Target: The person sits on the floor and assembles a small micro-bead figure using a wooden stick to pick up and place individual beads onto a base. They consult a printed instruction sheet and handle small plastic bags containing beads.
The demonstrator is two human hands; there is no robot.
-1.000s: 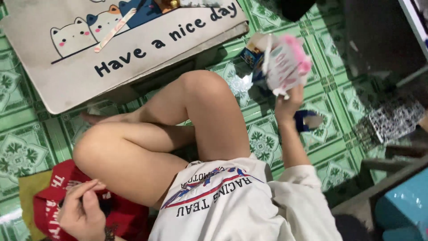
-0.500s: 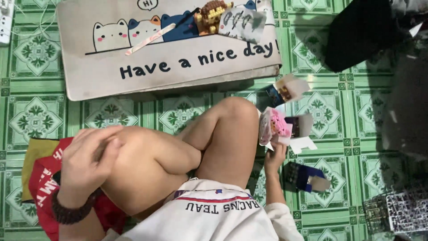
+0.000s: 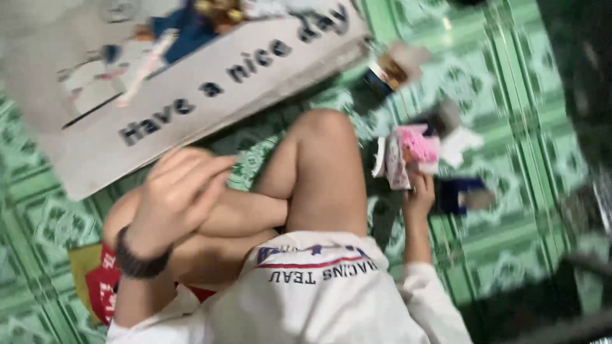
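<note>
I sit on a green patterned tile floor with my knees bent. My left hand, a dark band on its wrist, hovers over my left knee with its fingers loosely extended and nothing in it. To the right of my legs, my right hand grips the bottom of a pink and white packet, held upright just above the floor. The frame is blurred by motion.
A grey mat with cartoon cats and lettering lies ahead, with small toys on its far part. A small box and a dark blue item lie near the packet. A red cloth sits under my left side. Dark furniture stands at right.
My left hand rose from the red cloth up to my knee. My right hand brought the pink packet down and closer to my leg. The view swung and blurred.
</note>
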